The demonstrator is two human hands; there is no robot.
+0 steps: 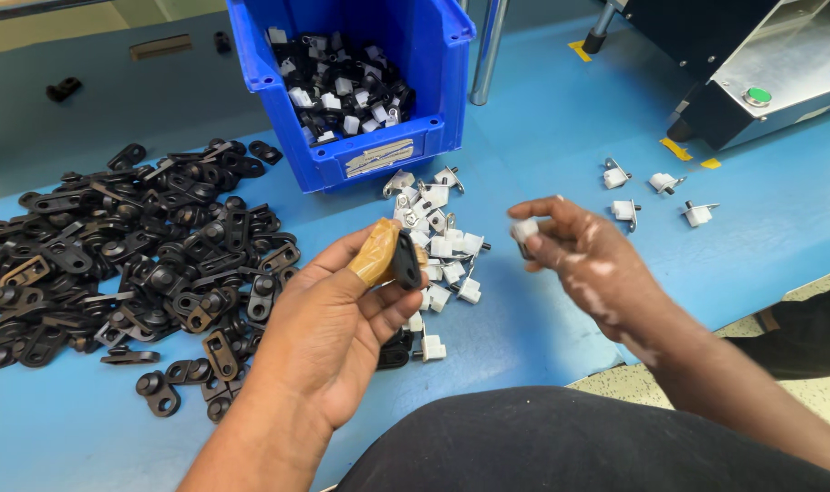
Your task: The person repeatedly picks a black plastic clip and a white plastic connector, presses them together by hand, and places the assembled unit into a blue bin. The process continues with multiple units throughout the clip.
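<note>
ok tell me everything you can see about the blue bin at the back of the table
The blue bin looks like moulded plastic, open-topped with a lower front lip, and stands upright on the blue table. A pale label sits in a slot on its front wall. It holds a jumble of assembled black and white parts. The heap of black brackets lies to its left, the white clips just in front. Neither hand touches it.

The person is wearing tan tape around the left hand's [328, 333] thumb, bare forearms showing, and seemingly dark trousers.
</note>
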